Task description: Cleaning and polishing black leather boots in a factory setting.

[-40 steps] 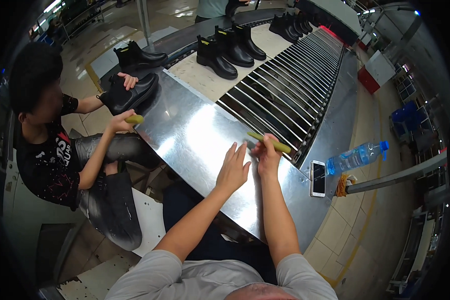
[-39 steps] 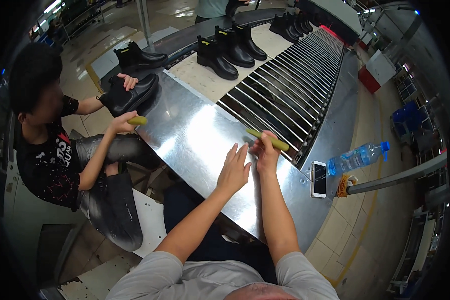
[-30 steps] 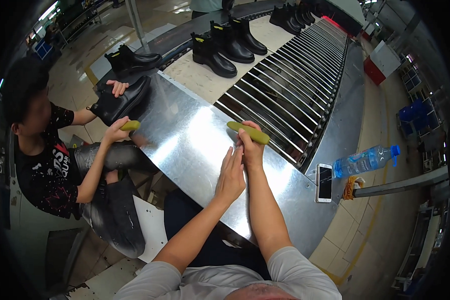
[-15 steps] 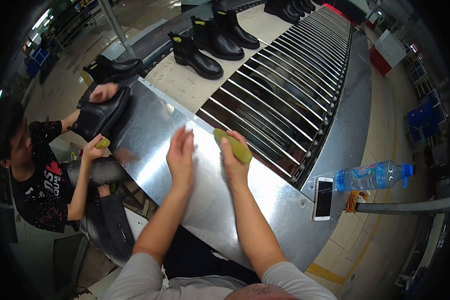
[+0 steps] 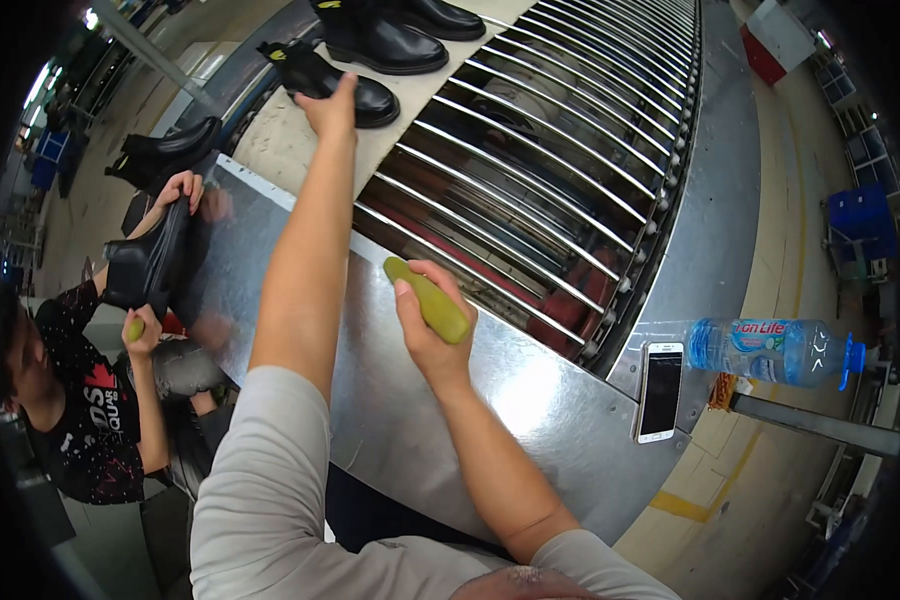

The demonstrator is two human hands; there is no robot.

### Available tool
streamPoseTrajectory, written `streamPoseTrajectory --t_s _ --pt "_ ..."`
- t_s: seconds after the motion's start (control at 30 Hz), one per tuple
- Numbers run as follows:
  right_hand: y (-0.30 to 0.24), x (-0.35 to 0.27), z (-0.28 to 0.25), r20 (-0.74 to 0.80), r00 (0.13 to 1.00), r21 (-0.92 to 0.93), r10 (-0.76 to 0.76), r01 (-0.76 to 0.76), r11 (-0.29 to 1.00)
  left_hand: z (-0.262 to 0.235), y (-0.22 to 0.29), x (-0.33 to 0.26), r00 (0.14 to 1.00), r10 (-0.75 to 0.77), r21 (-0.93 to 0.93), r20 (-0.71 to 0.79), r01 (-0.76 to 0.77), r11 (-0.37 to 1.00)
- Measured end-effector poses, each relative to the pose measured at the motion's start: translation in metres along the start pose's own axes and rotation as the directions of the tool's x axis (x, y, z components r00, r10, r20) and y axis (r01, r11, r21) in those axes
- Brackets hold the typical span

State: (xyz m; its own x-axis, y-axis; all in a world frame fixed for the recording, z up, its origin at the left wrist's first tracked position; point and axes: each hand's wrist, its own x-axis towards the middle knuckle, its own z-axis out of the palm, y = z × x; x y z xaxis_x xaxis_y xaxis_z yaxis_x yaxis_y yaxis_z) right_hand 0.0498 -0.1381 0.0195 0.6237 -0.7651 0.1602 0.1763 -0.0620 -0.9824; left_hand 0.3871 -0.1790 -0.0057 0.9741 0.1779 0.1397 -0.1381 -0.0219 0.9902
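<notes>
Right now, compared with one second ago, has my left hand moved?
Yes: your left hand has moved forward, past the far edge of the metal table, to a black boot.

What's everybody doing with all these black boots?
The camera wearer's left hand is at the closest black boot on the pale surface; whether it grips is hard to tell. The right hand holds a green bar above the metal table. On the left, a co-worker holds another boot and a green piece. A phone lies on the table, with a blue-capped bottle beside it.
</notes>
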Motion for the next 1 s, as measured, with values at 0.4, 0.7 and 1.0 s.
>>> streamPoseTrajectory --t_s 0.4,0.7,1.0 --pt "0.006 -0.001 0.004 -0.027 0.991 0.007 -0.13 0.131 0.991 -0.044 0.009 0.043 0.904 -0.37 -0.517 0.213 0.426 0.743" --pt "0.019 0.003 -0.008 -0.09 0.992 0.15 0.093 -0.079 0.986 -0.215 0.085 -0.189 0.833 -0.221 -0.565 0.506 0.514 0.645" --pt "0.005 0.015 -0.006 0.053 0.992 0.275 0.11 -0.121 0.954 -0.279 0.088 -0.358 0.909 -0.178 -0.221 0.376 0.275 0.936"
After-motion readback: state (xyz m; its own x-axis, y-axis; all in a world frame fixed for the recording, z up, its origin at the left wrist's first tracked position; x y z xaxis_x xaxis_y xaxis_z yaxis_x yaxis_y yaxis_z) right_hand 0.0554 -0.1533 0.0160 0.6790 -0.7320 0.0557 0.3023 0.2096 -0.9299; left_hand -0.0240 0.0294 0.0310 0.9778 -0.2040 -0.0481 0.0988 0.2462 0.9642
